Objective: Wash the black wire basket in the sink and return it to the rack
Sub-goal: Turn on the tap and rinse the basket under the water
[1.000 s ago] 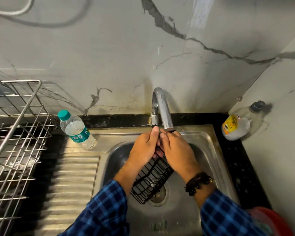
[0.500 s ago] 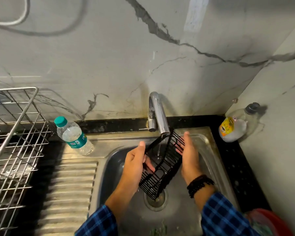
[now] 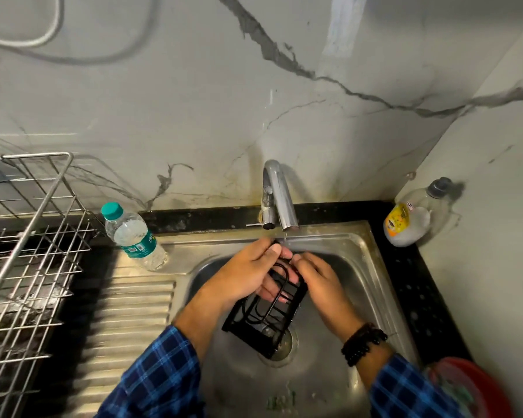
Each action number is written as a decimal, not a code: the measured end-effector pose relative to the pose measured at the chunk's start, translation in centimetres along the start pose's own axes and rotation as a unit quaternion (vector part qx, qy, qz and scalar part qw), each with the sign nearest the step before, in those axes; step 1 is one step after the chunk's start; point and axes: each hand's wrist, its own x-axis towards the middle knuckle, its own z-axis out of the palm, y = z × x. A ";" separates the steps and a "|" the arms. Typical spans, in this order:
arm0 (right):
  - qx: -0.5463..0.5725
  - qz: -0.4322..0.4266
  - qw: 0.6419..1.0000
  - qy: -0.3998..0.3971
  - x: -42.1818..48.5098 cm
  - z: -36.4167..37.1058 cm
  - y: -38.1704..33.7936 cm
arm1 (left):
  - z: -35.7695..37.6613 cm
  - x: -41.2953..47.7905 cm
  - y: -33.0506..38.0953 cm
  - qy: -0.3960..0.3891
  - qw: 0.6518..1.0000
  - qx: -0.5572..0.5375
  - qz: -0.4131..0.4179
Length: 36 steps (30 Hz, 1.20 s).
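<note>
Two bare hands are holding the black wire basket (image 3: pixel 266 315) over the steel sink (image 3: pixel 363 267), right under the spout of the chrome tap (image 3: pixel 280 200). The left hand (image 3: pixel 248 273) is wrapping around the basket's upper left side, thumb lying across the top end and fingers curling in behind the wires, so it is clearly gripping the basket. The right hand (image 3: pixel 317 282) is pinching the same top end from the other side, its fingertips meeting the left thumb just below the spout; it too is closing on the wire. Both grips are sitting at the upper end of the basket, and the rest of it is hanging down and toward the person, tilted, with its lower corner reaching over the drain (image 3: pixel 281 342). Whether that corner is touching the basin floor cannot be told. A thin thread of water is showing at the spout's mouth, just above the fingers.

The person is wearing blue plaid sleeves (image 3: pixel 160 378) and a dark beaded bracelet (image 3: pixel 363 345) on the right wrist.

To the left, the ribbed drainboard (image 3: pixel 127 321) is running alongside the basin, and the metal wire rack (image 3: pixel 27 251) is standing beyond it, well apart from the basket. A water bottle with a teal cap (image 3: pixel 130 233) is standing at the back left corner of the sink. A clear jug with a yellow label (image 3: pixel 411 218) is sitting on the black counter at the back right, and a red tub (image 3: pixel 477 387) is showing at the lower right edge.
</note>
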 end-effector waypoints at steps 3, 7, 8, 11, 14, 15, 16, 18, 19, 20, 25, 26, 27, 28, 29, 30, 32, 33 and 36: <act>-0.075 -0.032 0.996 -0.023 -1.7 -0.9 -0.4 | 0.5 -0.7 -0.3 0.050 0.995 0.087 0.024; -0.090 -0.063 0.994 -0.019 -4.5 -1.2 -0.9 | 0.6 -2.9 -0.4 0.055 0.991 0.100 0.066; -0.085 -0.067 0.994 -0.008 -5.2 -1.4 -0.9 | 0.3 -3.8 -0.4 0.054 0.995 0.062 0.060; -0.052 -0.070 0.995 0.044 -6.3 -2.4 -1.0 | -2.0 -4.9 -2.5 0.173 0.983 -0.057 0.029; 0.126 -0.058 0.987 0.083 -7.8 -3.2 -0.8 | -3.7 -5.5 -6.7 0.244 0.956 -0.113 -0.114; 0.216 -0.048 0.972 0.079 -8.1 -3.7 -0.3 | -3.6 -5.8 -7.9 0.202 0.947 -0.168 -0.184; 0.293 -0.047 0.953 0.057 -8.2 -4.3 0.1 | -3.4 -5.9 -9.0 0.146 0.931 -0.235 -0.238; 0.377 -0.040 0.925 0.004 -9.4 -5.0 0.2 | -2.8 -6.7 -10.0 0.040 0.892 -0.367 -0.262; 0.398 -0.026 0.917 -0.009 -10.1 -5.3 0.1 | -2.7 -7.1 -10.2 -0.001 0.882 -0.407 -0.239; 0.420 -0.008 0.907 -0.017 -10.9 -5.6 0.1 | -2.8 -7.5 -10.2 -0.023 0.877 -0.432 -0.210; 0.476 0.024 0.879 0.003 -12.1 -6.6 1.1 | -2.7 -9.7 -8.7 -0.013 0.898 -0.405 -0.174; 0.474 0.026 0.880 0.010 -11.9 -6.6 1.0 | -2.5 -10.0 -8.2 0.006 0.906 -0.379 -0.189; 0.460 0.034 0.887 0.030 -11.7 -6.6 0.7 | -2.2 -10.4 -7.6 0.023 0.917 -0.343 -0.202; 0.426 0.033 0.902 0.060 -11.5 -6.6 0.6 | -1.7 -10.8 -7.0 0.045 0.929 -0.302 -0.208; 0.366 0.035 0.925 0.096 -11.3 -6.7 0.5 | -1.1 -11.2 -6.5 0.073 0.939 -0.269 -0.200; 0.309 0.036 0.943 0.119 -11.1 -6.9 0.3 | -0.5 -11.5 -6.2 0.113 0.944 -0.248 -0.185; 0.229 0.056 0.965 0.112 -11.1 -7.3 -0.1 | 0.4 -12.3 -6.0 0.173 0.944 -0.228 -0.163; 0.204 0.069 0.971 0.099 -11.2 -7.7 -0.2 | 0.7 -12.6 -6.0 0.191 0.943 -0.225 -0.156; 0.079 0.049 0.985 0.144 -12.8 -10.5 0.6 | 1.9 -13.9 -6.5 0.221 0.932 -0.253 -0.137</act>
